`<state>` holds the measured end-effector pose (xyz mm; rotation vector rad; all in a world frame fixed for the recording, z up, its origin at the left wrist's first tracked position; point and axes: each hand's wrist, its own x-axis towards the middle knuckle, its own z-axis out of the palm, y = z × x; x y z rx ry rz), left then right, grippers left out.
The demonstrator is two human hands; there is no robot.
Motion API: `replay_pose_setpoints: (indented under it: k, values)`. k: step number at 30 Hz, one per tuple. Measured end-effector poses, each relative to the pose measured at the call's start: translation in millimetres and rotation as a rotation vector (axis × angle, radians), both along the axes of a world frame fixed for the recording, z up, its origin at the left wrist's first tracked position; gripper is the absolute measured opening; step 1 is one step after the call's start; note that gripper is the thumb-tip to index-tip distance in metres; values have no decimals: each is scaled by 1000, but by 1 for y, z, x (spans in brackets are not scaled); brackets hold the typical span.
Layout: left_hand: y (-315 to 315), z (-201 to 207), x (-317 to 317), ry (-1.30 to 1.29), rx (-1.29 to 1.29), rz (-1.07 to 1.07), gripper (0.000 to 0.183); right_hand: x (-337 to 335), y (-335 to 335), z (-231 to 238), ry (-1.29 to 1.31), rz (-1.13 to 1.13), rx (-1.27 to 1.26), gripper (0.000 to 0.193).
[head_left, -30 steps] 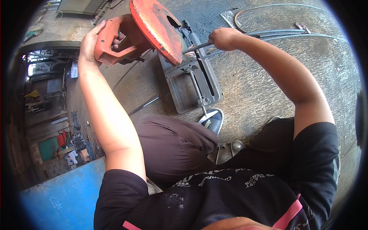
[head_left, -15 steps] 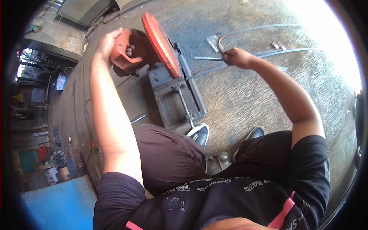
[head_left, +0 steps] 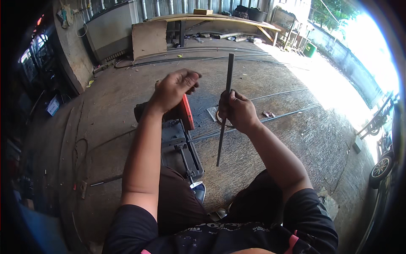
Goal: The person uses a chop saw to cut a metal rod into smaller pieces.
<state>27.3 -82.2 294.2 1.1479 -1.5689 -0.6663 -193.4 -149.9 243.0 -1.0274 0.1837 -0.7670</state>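
My right hand (head_left: 237, 111) is wrapped round a straight dark metal rod (head_left: 220, 146), held nearly upright and sticking out above and below the fist. To its left, my left hand (head_left: 176, 89) is raised above the chop saw, its fingers loosely bent and partly apart with nothing visible in them. The chop saw's red guard (head_left: 187, 114) shows just below that hand, while the hand and forearm hide much of its handle and motor. The saw's grey base and vise (head_left: 182, 154) stand on the floor in front of my legs.
Long thin metal rods (head_left: 287, 111) lie on the concrete floor right of the saw, beside a small clear packet (head_left: 212, 113). A long wooden bench (head_left: 211, 18) stands at the back. A vehicle wheel (head_left: 381, 167) is at the far right.
My left hand has left the saw's handle and moved right. My right hand has come inward, turning the rod from level to nearly upright. My view has tilted up, showing the back of the workshop.
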Motion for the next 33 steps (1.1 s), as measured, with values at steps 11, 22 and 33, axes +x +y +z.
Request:
replay_pose_setpoints:
  k: [11, 22, 33]
  values:
    - [25, 13, -75, 17, -82, -176, 20, -4, 59, 12, 118, -174, -132, 36]
    - [23, 16, -80, 233, -171, -14, 23, -23, 33, -4, 219, 21, -342, 32]
    - [19, 16, -74, 297, -210, -101, 26, -20, 33, -30, 422, -43, -524, 16]
